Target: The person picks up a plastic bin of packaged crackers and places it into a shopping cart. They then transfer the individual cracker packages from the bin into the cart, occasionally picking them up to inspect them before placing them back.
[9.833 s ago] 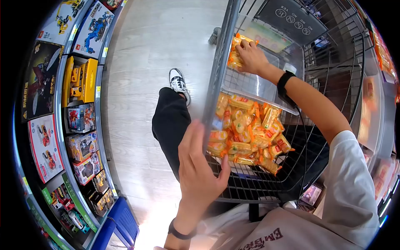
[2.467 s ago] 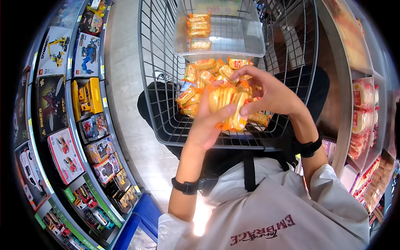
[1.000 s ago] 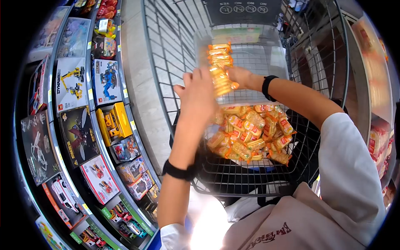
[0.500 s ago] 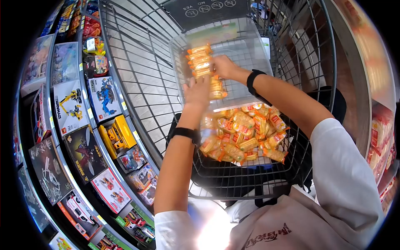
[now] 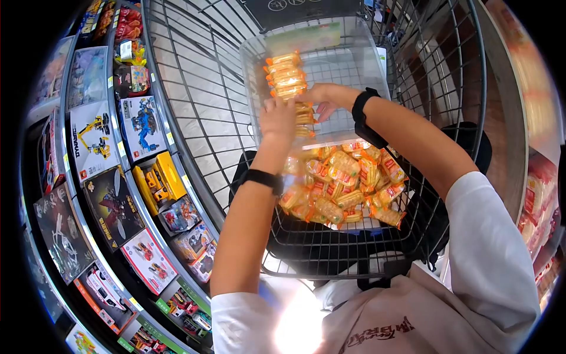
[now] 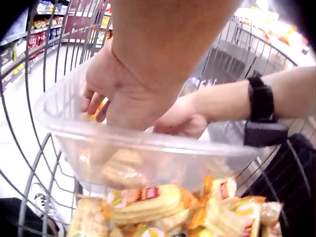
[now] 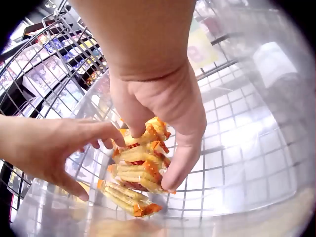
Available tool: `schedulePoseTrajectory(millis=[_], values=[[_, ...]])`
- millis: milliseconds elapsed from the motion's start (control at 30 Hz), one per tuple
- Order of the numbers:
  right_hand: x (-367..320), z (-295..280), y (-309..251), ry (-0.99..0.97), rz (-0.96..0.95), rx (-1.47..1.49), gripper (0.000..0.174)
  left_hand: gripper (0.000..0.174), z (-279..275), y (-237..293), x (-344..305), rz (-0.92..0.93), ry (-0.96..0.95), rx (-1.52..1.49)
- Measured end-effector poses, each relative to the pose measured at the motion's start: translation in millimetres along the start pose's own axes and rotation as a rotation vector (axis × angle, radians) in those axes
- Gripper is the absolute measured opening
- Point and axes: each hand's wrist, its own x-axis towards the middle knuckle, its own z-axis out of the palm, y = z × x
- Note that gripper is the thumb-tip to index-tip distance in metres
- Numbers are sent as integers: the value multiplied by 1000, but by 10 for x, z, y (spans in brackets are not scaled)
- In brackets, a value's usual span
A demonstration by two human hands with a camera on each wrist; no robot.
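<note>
A clear plastic bin (image 5: 354, 127) sits in the shopping cart, with a row of orange-ended snack packets (image 5: 287, 79) standing along its left side. My right hand (image 5: 326, 97) reaches into the bin. In the right wrist view, its thumb and fingers pinch the near packets (image 7: 136, 173) from their two ends. On the row's left side is my left hand (image 5: 277, 121), thumb and fingers spread apart in the right wrist view (image 7: 64, 148), fingertips right at the packets. A loose heap of the same packets (image 5: 348, 183) lies just outside the bin's near wall.
Wire cart sides (image 5: 200, 88) rise around the bin, and the cart's near rim (image 5: 330, 276) is close to the body. Shelves of boxed toys (image 5: 94, 141) line the left. Clear bins of packaged food (image 5: 533, 200) stand at the right.
Both hands held a bunch of packets over the heap 2.5 seconds ago, then carried it into the bin. Those packets now stand in the row, which has grown longer toward me.
</note>
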Motion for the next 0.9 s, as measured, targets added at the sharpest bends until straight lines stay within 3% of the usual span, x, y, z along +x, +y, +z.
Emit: schedulePoseTrajectory(millis=[67,100,167,200,233,267,300,333,367,400,467,600,667,733,800,833,900], values=[[205,54,61,-211,-14,202,62,48,-428,2,-203,6,-27,-78],[216,43,42,-218,-16,195,62,47,-702,-14,-366,15,-59,-155],[192,-16,20,-344,-117,116,69,43,-1107,-148,-715,88,158,-349],[175,7,8,-343,-117,115,69,42,-1293,-236,-908,112,311,-393],[155,35,-18,-219,-68,-6,71,40,-1426,-343,-1064,136,467,-437],[132,61,-48,-95,-21,-128,74,40,-1489,-476,-1172,120,562,-346],[-7,95,-108,-94,-20,-136,74,41,-1506,-594,-1251,102,654,-256],[-237,133,-203,-94,112,-177,77,41,-1486,-674,-1273,97,659,-259],[-370,171,-274,-92,244,-220,79,44,-1451,-748,-1274,2,738,-211],[-348,195,-282,-89,243,-234,79,47,-1406,-802,-1261,-98,815,-162],[-156,235,-192,-128,420,-182,81,52,-1286,-854,-1200,-146,840,-244],[241,101,11,-222,445,29,69,55,-1233,-956,-1183,-93,988,-454],[96,91,-14,-215,188,-23,75,56,-1134,-1014,-1183,-138,1013,-691],[-104,129,-160,-118,212,-63,75,57,-1180,-970,-1192,-114,1006,-625],[-391,169,-336,98,102,-237,68,59,-1212,-949,-1235,-141,924,-680],[-313,112,-372,100,102,-244,68,58,-1182,-974,-1213,-139,964,-716],[-58,-85,-463,323,-51,-210,38,58,-1161,-996,-1198,-125,974,-752]])
